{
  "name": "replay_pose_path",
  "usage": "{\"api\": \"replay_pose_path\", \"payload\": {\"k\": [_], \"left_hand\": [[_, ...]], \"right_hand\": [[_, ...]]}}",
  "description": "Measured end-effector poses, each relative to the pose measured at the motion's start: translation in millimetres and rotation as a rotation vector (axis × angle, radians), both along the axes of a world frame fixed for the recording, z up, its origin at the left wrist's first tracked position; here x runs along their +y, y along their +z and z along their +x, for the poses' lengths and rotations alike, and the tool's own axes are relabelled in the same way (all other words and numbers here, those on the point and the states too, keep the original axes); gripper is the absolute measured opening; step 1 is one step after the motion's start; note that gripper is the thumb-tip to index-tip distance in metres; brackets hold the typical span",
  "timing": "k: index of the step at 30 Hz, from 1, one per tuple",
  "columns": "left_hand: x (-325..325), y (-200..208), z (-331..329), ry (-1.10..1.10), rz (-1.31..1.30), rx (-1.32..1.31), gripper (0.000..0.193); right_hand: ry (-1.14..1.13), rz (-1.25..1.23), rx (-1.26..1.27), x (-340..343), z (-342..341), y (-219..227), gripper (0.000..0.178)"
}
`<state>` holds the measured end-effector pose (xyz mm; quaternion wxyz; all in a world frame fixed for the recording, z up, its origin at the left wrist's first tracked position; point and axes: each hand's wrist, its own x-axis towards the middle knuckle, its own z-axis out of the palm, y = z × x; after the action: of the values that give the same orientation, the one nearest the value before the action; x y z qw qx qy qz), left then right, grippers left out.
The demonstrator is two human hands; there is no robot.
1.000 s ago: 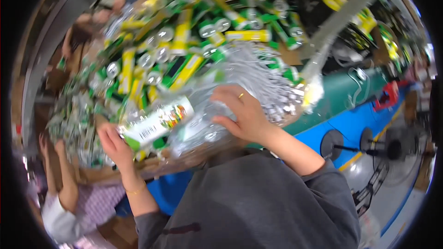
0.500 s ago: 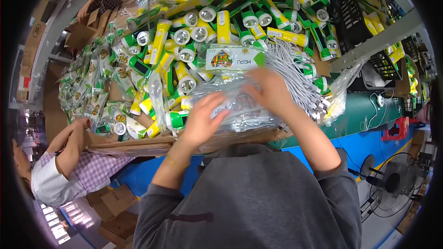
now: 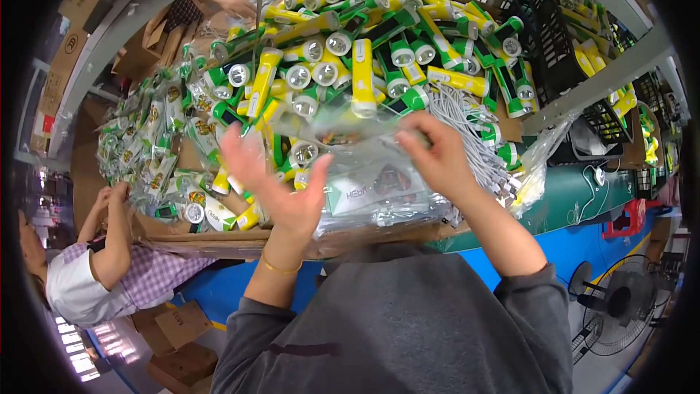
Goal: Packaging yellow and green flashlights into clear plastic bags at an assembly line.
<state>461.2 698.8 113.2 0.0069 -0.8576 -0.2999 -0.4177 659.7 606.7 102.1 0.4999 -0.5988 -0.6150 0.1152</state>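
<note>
My right hand [image 3: 436, 152] pinches one end of a clear printed plastic bag [image 3: 339, 131], which stretches leftward and is smeared by motion. My left hand [image 3: 273, 184] is blurred too, its thumb and fingers spread apart near the bag's other end. Below both hands lies a stack of flat clear bags [image 3: 375, 191] with printed fronts. Just beyond is a heap of yellow, green and white flashlights [image 3: 362, 73]. A bundle of white cables [image 3: 467, 128] rests to the right of my right hand.
Bagged flashlights [image 3: 149, 153] pile up on the left, where a co-worker in a checked garment [image 3: 153, 270] sits. Another person's hand [image 3: 237, 6] shows at the far left. Black crates [image 3: 561, 25] of flashlights stand right, behind a grey metal bar [image 3: 598, 84]. A fan [image 3: 620, 299] is at lower right.
My left hand has lifted leftward off the bag stack with its fingers opening. My right hand, earlier blurred over the stack, now grips a bag raised above it.
</note>
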Motion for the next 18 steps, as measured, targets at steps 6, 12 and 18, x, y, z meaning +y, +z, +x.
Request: {"api": "replay_pose_path", "payload": {"k": [6,12,18], "left_hand": [[-31.8,-14.5,10.5,-0.624,-1.371,-0.567,0.053],[-9.5,-12.2,8.0,-0.215,-0.311,-0.012,0.023],[-27.4,-38.7,10.1,-0.451,-0.347,0.344,0.019]], "right_hand": [[-0.057,-0.022,1.056,-15.4,-33.3,-32.9,0.024],[-0.529,0.244,-0.084,-44.8,-18.3,13.3,0.043],[0.168,-0.282,-0.549,-42.6,-1.3,-35.0,0.013]]}}
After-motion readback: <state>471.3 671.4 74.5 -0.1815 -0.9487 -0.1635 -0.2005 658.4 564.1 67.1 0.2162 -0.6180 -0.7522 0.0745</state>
